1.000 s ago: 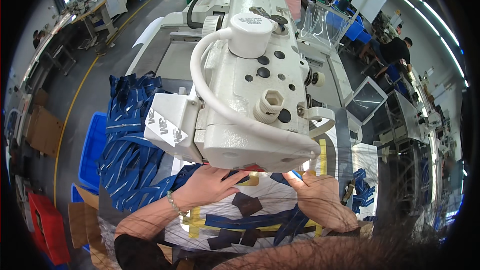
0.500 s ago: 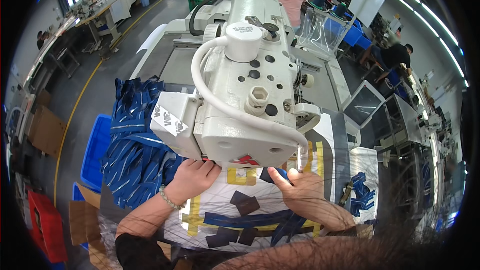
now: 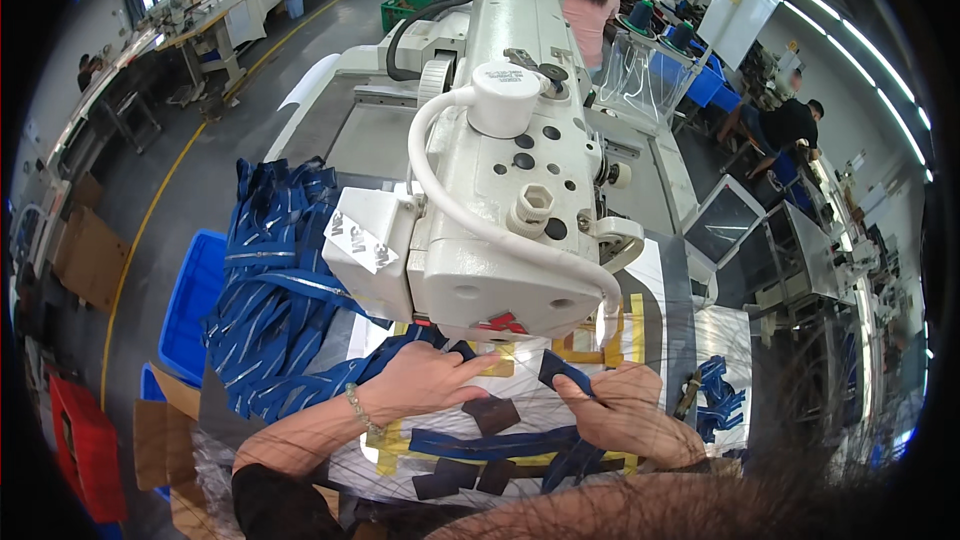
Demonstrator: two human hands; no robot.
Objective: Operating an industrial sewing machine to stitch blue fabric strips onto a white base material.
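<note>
My right hand (image 3: 625, 405) pinches the dark blue end of a fabric strip (image 3: 566, 372) between thumb and fingers, in front of the white sewing machine head (image 3: 510, 270). To its left, my left hand (image 3: 425, 382) lies over the work plate with forefinger and thumb stretched out. A blue strip (image 3: 385, 358) runs behind the left hand toward the heap, and a small dark piece shows just beyond its fingers. Dark fabric patches (image 3: 490, 416) and a blue strip with a dark edge (image 3: 490, 443) lie on the white plate with yellow tape nearer me.
A heap of blue strips with silvery lines (image 3: 275, 310) lies at the left, beside blue bins (image 3: 190, 310) and a cardboard box (image 3: 165, 445). At the right are a small bundle of blue strips (image 3: 718, 395) and a tilted screen (image 3: 724, 218). Other people work farther off.
Both hands have drawn back toward me from under the machine head. The left hand's bent fingers have stretched out; the right hand now shows the dark strip end in its pinch.
</note>
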